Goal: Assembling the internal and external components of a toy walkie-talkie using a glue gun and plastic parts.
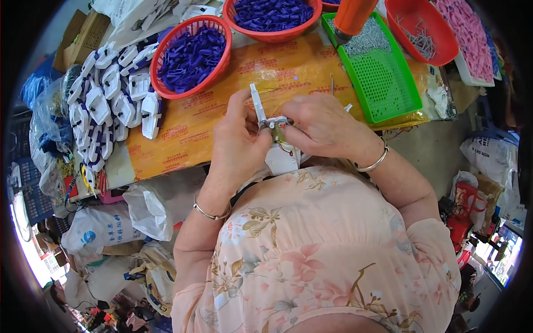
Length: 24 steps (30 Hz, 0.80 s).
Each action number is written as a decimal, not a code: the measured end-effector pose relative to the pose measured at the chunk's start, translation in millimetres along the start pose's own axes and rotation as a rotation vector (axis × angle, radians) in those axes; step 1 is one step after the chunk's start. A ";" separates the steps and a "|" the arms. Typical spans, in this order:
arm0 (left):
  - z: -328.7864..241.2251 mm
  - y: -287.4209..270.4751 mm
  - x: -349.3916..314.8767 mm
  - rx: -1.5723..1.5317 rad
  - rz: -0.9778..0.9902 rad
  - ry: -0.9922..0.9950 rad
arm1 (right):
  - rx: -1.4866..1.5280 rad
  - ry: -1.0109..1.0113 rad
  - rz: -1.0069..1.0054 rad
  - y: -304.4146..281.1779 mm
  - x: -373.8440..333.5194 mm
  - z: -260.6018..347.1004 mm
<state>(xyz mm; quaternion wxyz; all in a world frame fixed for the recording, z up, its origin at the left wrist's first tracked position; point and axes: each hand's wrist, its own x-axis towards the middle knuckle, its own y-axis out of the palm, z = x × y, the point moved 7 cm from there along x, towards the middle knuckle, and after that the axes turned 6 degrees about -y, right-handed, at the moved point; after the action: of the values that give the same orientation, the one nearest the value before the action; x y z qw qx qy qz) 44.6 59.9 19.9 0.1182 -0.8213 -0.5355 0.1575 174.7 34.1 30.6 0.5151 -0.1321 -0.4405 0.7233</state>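
Observation:
My left hand (pixel 240 139) grips a white plastic assembly (pixel 281 161) near the table's front edge, close to my body. A narrow white arm (pixel 257 102) of it sticks up beside my left fingers, and thin red and dark wires show at its middle. My right hand (pixel 327 125) pinches the assembly's upper right part from the other side. Something small and dark sits at my right fingertips, too small to name. My fingers hide much of the assembly.
Red baskets (pixel 157 66) of purple plastic parts stand at the back. White-and-purple assemblies (pixel 100 105) are heaped at left. A green tray (pixel 383 86) of screws, an orange tool (pixel 355 16), a red tray (pixel 425 33) of metal pins and pink parts (pixel 463 36) are at right.

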 end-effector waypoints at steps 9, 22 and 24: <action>-12.9 -1.2 -5.3 0.188 -0.103 0.031 | -0.010 -0.023 0.010 3.7 2.1 0.3; -12.8 4.3 -10.2 0.308 -0.145 0.180 | 0.023 -0.025 -0.017 5.3 0.7 -3.4; -10.6 4.4 -10.8 0.380 -0.161 0.215 | 0.022 -0.025 -0.011 5.5 0.8 -3.3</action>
<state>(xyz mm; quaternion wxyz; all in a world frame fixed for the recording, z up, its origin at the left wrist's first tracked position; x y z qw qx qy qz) 48.3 48.0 29.6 0.3392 -0.7508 -0.5445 0.1573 173.0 36.0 24.6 0.5147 -0.1150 -0.4397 0.7270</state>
